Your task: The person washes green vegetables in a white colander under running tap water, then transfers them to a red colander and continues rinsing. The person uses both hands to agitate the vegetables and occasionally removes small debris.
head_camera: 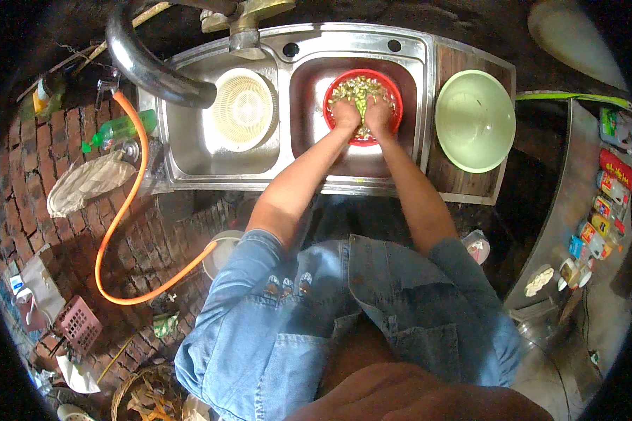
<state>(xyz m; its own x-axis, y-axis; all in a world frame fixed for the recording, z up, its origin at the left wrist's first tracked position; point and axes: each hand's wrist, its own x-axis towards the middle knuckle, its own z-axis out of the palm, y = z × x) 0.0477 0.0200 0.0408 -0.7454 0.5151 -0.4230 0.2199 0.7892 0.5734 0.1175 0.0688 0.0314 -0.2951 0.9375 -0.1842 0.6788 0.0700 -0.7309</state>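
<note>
A round red basin (pixel 400 108) sits in the right bowl of a steel double sink, with small chopped green and pale pieces (pixel 366 87), probably vegetables, in it. My left hand (pixel 346 114) is inside the basin at its left, among the pieces. Beside it, at the basin's right, my right hand (pixel 378 113) is also down in the pieces. The two hands are close together with a narrow strip of green pieces between them. The fingers of both are mostly hidden, so their grip does not show.
A cream plastic colander (pixel 244 109) stands in the left sink bowl (pixel 189 152), below a dark curved pipe (pixel 152 68). A pale green basin (pixel 475 121) rests on the wooden board (pixel 466 187) at right. An orange hose (pixel 99 258) loops at left; bottles and packets line the right counter (pixel 553 221).
</note>
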